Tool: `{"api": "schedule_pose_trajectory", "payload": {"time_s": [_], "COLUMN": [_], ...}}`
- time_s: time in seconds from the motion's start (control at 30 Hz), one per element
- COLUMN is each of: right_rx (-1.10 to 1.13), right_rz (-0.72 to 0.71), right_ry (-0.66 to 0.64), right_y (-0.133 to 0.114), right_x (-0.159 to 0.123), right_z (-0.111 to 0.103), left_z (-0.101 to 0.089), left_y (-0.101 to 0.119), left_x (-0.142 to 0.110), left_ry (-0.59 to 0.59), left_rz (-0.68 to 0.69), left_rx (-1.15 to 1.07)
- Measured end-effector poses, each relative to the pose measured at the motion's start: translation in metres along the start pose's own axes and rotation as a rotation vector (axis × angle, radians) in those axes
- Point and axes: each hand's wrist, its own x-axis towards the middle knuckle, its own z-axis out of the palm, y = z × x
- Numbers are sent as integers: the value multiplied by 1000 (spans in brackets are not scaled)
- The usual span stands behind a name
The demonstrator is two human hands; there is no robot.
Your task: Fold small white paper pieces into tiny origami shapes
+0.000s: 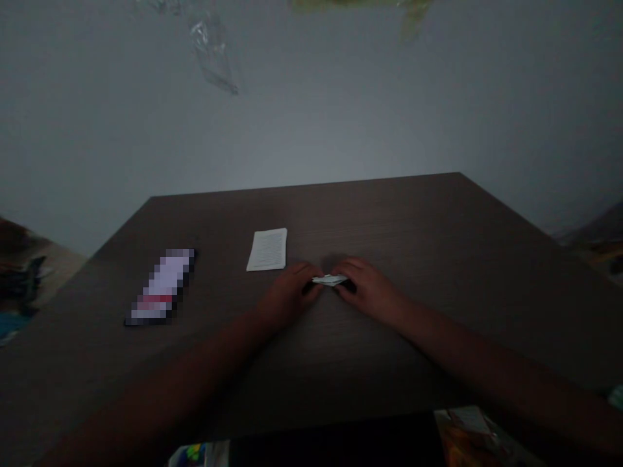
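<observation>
A pale grey wall (341,110) fills the upper part of the view; a dark brown, faintly grained table (413,220) spreads in front of it, its far edge running close along the wall. Two bare forearms reach in over the table from the lower left and lower right; the left hand (291,295) and the right hand (367,285) meet near the middle, well back from the near edge.

A smartphone (163,285) lies flat on the left side of the table, set at a slant, its lit screen pixelated, with a red band towards the near end; a crumpled piece of clear plastic (210,52) is on the wall, at upper left, and a yellowish patch (350,3) shows at the top edge of the view.

A pale sheet of printed paper (267,250) lies flat between the smartphone and the hands, just beyond the left hand and nearer to it than to the smartphone; its lines of print are too small to read.

The smallest is the folded paper (329,280), pale and seen almost edge-on, between the two hands; the left fingers are closed on its left end, the right fingers on its right end, thumbs on the near side; its print, if any, is too dim to tell.
</observation>
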Motion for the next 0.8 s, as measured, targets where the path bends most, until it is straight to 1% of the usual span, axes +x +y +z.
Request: {"api": "schedule_pose_trajectory", "payload": {"time_s": [0.2,0.47,0.63,0.8], "right_rx": [-11,10,3,1], "right_rz": [3,1,34,64], "right_ry": [-5,-7,2,-19], "right_y": [1,-3,-4,-3], "right_x": [1,0,0,-1], "right_z": [2,1,0,-2], "left_z": [1,-1,-4,-5], "left_y": [-2,0,1,3], "left_x": [-1,-3,-3,-2], "left_ry": [-11,-30,-62,-84], "left_rz": [23,13,4,-3], "left_rx": [15,46,68,90]}}
